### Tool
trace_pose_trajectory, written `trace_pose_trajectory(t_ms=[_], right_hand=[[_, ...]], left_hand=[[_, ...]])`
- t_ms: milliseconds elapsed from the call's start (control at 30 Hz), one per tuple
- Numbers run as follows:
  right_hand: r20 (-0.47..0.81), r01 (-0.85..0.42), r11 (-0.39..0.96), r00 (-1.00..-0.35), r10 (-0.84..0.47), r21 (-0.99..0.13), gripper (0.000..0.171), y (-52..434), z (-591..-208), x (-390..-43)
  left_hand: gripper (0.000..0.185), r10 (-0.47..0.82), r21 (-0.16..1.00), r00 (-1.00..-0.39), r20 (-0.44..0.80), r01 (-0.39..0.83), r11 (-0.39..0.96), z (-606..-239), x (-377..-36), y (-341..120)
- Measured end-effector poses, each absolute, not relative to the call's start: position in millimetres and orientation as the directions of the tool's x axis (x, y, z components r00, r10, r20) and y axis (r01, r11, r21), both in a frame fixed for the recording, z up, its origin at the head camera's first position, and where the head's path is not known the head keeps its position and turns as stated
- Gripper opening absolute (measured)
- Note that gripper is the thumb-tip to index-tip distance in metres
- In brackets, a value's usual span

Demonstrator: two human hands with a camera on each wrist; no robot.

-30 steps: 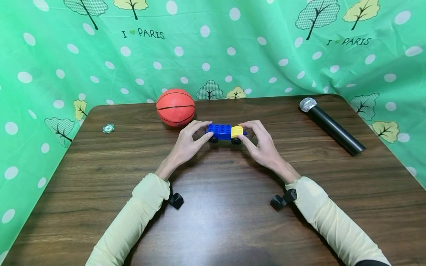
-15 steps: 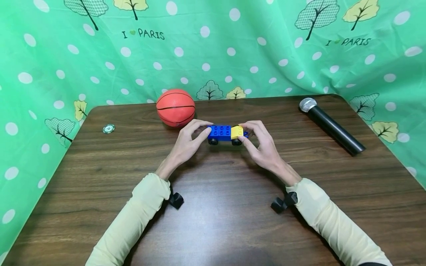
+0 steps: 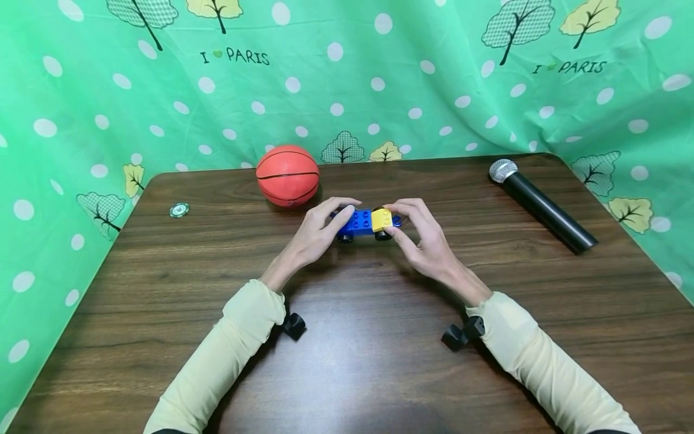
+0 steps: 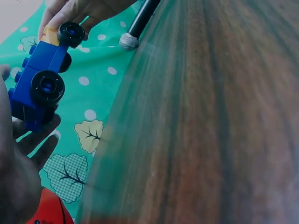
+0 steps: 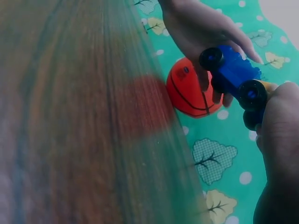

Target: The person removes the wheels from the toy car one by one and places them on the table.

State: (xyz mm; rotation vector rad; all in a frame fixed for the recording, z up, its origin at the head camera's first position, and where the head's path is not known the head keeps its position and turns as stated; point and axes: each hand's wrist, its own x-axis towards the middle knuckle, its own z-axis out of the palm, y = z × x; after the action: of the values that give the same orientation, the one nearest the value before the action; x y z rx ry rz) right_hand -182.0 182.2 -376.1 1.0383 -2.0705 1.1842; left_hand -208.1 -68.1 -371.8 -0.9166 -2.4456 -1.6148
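Two hands hold the toy car [image 3: 364, 222] just above the surface [image 3: 347, 337]: left hand [image 3: 317, 234] pinches its blue end, right hand [image 3: 425, 238] its yellow brick [image 3: 382, 219]. That brick looks seated; nothing loose lies nearby.

Head view: you get bright, even light from above. Glare: a pale sheen on the table [image 3: 352, 355] between your sleeves. Shadows: soft, short, under your forearms and beside the ball [image 3: 287, 175]. Focus: sharp throughout; slight bowing at the edges. Wrist views: your table smears into streaked blur near the lens; toy car [image 4: 39, 81] moderately sharp; your hands dark, underexposed at frame edges.
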Motion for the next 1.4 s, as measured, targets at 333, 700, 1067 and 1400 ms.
trace_pose_trajectory(t_ms=[333, 700, 1067, 1400], right_hand=[[0.727, -0.829, 0.298, -0.559, -0.399, -0.473, 0.046, 181, -376, -180], [0.66, -0.755, 0.357, -0.655, -0.369, -0.55, 0.046, 180, -378, -182], [0.474, -0.538, 0.401, -0.843, -0.254, -0.742, 0.024, 178, -380, -181], [0.471, -0.536, 0.383, -0.844, -0.258, -0.752, 0.02, 171, -381, -182]], left_hand=[[0.038, 0.521, 0.859, -0.802, 0.291, 0.459, 0.227, -372, -206, -67], [0.051, 0.509, 0.904, -0.792, 0.338, 0.423, 0.059, -376, -204, -67], [0.066, 0.521, 0.926, -0.784, 0.338, 0.375, -0.037, -379, -201, -56], [0.066, 0.508, 0.935, -0.797, 0.327, 0.352, -0.049, -380, -199, -56]])
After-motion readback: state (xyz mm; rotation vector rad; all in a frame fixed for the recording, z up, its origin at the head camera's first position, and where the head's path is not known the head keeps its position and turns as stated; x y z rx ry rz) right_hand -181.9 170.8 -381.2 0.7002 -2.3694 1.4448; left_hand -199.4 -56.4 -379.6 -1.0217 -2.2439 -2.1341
